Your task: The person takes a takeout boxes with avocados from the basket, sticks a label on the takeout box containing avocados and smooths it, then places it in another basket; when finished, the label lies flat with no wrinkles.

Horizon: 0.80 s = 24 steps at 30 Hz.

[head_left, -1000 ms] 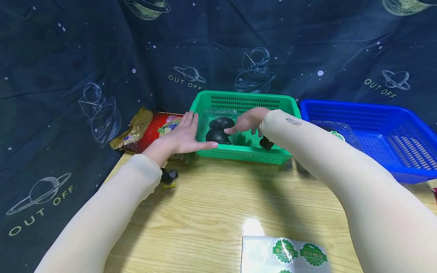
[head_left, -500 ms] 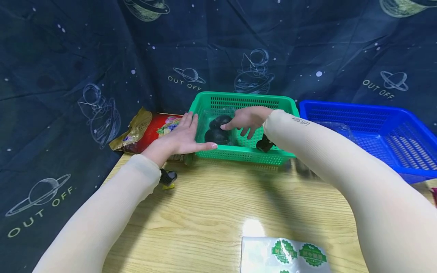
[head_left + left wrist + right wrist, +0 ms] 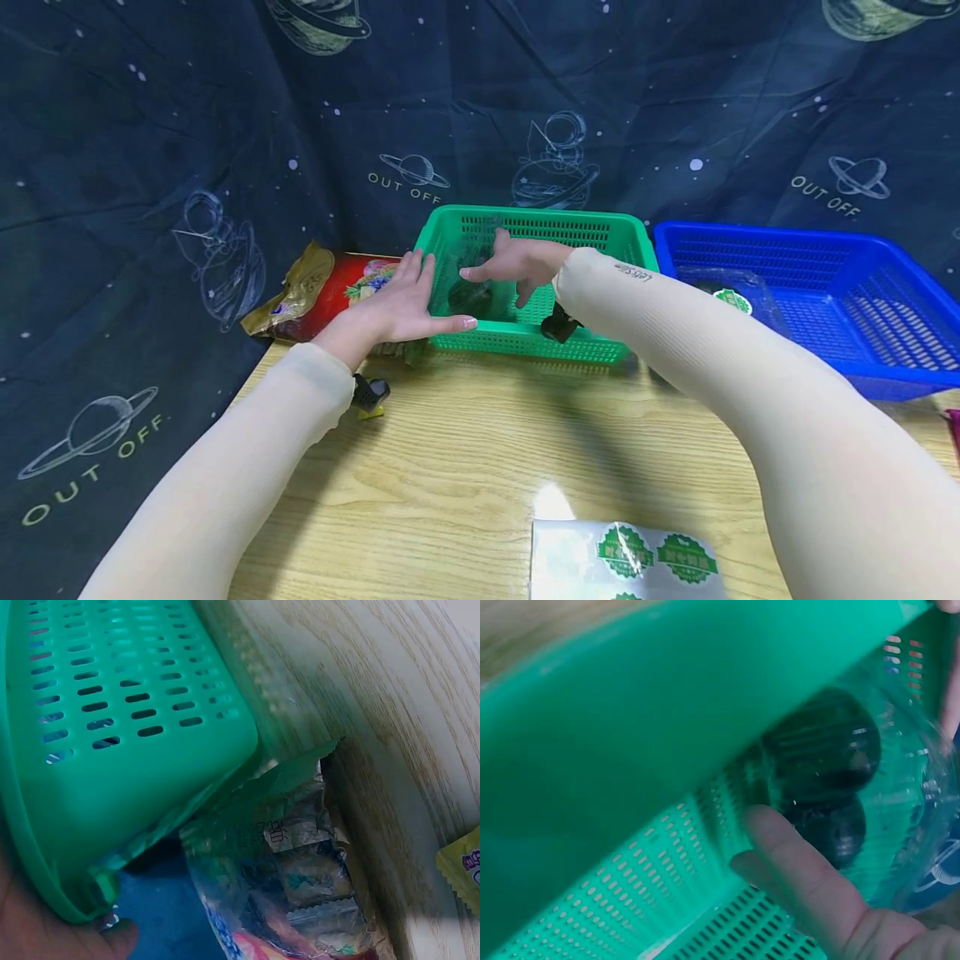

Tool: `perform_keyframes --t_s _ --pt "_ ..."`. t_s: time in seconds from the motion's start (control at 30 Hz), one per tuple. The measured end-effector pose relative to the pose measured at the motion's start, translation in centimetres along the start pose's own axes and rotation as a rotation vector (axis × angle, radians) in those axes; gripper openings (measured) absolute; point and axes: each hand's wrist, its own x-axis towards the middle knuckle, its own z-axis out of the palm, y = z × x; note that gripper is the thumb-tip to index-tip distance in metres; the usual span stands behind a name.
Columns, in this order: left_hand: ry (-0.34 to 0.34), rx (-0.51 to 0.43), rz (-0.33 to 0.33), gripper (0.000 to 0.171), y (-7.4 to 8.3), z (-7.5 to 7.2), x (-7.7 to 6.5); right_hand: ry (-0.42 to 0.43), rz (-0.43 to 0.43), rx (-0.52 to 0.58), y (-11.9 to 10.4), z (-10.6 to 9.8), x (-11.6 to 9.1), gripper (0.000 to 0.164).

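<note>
- Item in hand: a clear container (image 3: 896,825) with two dark round pieces (image 3: 825,742) inside, located within the left part of the green basket (image 3: 525,338), which stands on the surface (image 3: 420,450).
- Nearer hand: the right hand (image 3: 521,262), reaching in from the right, partly covering the container in the head view.
- Governing relation, as judged: the container lies left of and partly beneath the right hand, so alignment of that hand with the near side matters most.
- Right hand fingers (image 3: 802,877): spread apart; one digit extends leftward over the container. Whether they pinch its edge cannot be told.
- Long axis: the basket's runs left to right; the container's own cannot be established. Its two pieces line up roughly away from the basket's front wall.
- Left hand (image 3: 393,310): at the basket's left end, fingers straight, thumb wide along the front rim, nothing gripped.
- Adjacent: a red bag (image 3: 341,287) beyond the left hand; a blue basket (image 3: 862,317) to the right.
</note>
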Motion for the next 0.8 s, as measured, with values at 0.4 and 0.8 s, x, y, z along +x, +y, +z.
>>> perform_keyframes --t_s 0.4,0.8 --pt "0.005 0.019 0.007 0.132 0.0 0.0 0.1 0.025 -0.039 0.025 0.2 0.3 0.4 0.095" --pt "0.002 0.007 0.006 0.131 0.1 0.0 -0.1 0.071 -0.086 0.066 1.1 -0.4 -0.2 0.084"
